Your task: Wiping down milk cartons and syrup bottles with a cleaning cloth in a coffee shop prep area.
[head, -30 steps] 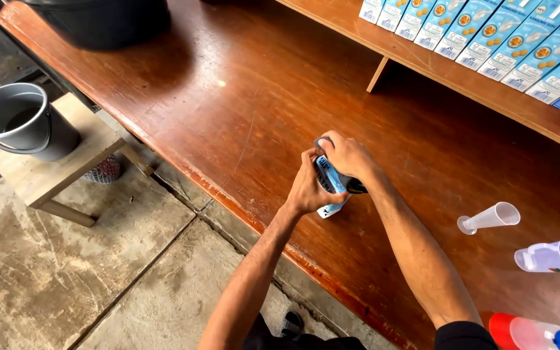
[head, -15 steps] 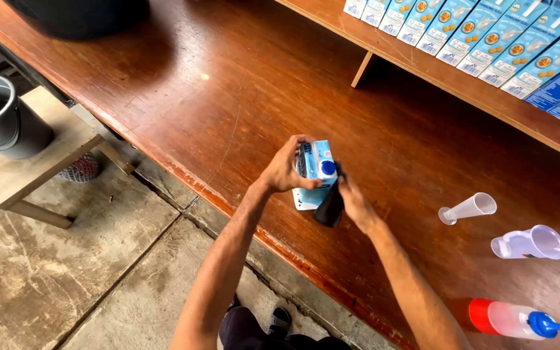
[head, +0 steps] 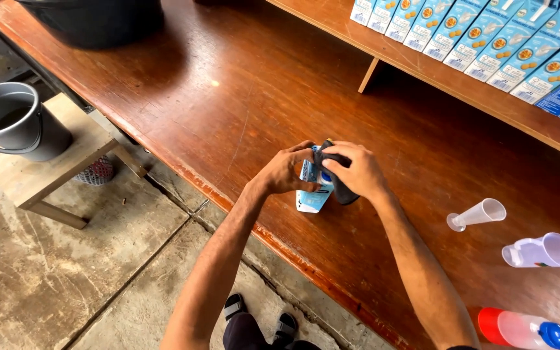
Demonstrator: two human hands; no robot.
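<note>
A small blue and white drink carton (head: pixel 310 194) stands on the brown wooden table (head: pixel 228 104) near its front edge. My left hand (head: pixel 286 172) grips the carton's left side. My right hand (head: pixel 354 172) presses a dark cloth (head: pixel 345 193) over the carton's top and right side. Most of the carton's top is hidden by my fingers and the cloth.
A row of blue cartons (head: pixel 481 32) lines the wooden shelf (head: pixel 435 78) at the back. A clear measuring cylinder (head: pixel 478 215), a clear jug (head: pixel 542 251) and a red-based bottle (head: pixel 526 329) lie at right. A grey bucket (head: pixel 11 123) sits on a low stool (head: pixel 53 175).
The carton's top was uncovered half a second ago; now my right hand has brought the dark cloth up over it. My left hand stays on the carton.
</note>
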